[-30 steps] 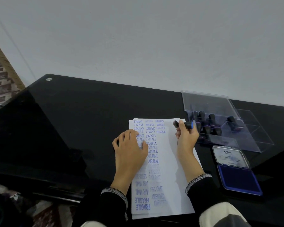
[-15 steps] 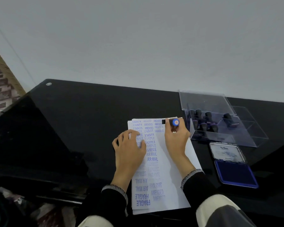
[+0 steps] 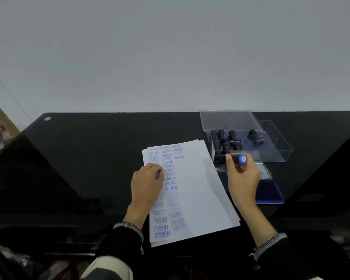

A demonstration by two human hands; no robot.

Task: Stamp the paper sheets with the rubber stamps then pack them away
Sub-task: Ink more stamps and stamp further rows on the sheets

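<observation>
— Rubber stamp (image 3: 237,158) pinched in right hand (image 3: 243,176), up over ink pad (image 3: 270,191), beside paper sheets (image 3: 187,190).
— Left hand (image 3: 147,183) flat on paper. Could smudge wet ink if slid.

Two hands are in view, the left hand (image 3: 147,181) and the right hand (image 3: 243,176). One stamp (image 3: 237,159) is out, about seven more stand in one clear case (image 3: 249,139), though their dark shapes overlap. One ink pad (image 3: 270,191) and one stack of paper sheets (image 3: 194,190) lie on one black table (image 3: 93,158).
</observation>
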